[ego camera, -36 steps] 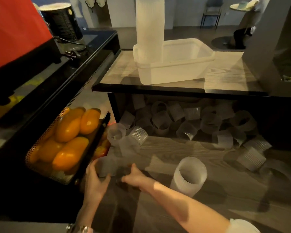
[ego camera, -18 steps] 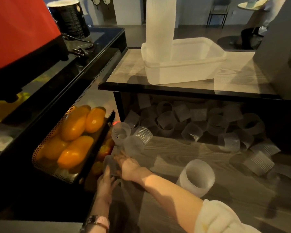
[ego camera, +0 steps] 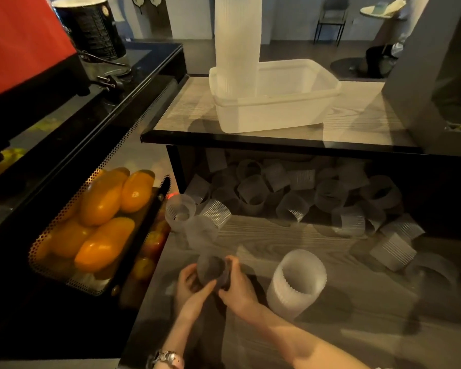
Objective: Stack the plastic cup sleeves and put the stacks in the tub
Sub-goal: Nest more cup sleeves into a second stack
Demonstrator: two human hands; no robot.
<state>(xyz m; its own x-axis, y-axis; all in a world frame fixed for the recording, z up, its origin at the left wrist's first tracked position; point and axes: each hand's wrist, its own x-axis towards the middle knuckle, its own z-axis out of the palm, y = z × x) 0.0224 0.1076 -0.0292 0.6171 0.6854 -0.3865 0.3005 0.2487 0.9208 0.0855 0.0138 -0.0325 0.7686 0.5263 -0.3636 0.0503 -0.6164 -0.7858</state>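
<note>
The sleeves [ego camera: 290, 198] heaped under the shelf are translucent grey-white with fine upright ribbing. The short stack [ego camera: 296, 287] on the counter [ego camera: 343, 328] is a paler frosted white with a toothed edge inside its rim, and the tall stack [ego camera: 237, 41] is the same milky white, ribbed lengthwise. The tub [ego camera: 285, 102] is cloudy white, plain. Counter and shelf [ego camera: 186, 107] both show a grey-brown wood grain; the shelf has a black edge. The fruit [ego camera: 104, 209] is glossy orange-yellow, in a black tray [ego camera: 133, 235] of fine perforated mesh. A red panel [ego camera: 19, 35] fills the upper left above black casing. The can [ego camera: 91, 25] is black with pale print and a white top. The sleeve [ego camera: 210, 270] in the hands looks dim smoky grey.
</note>
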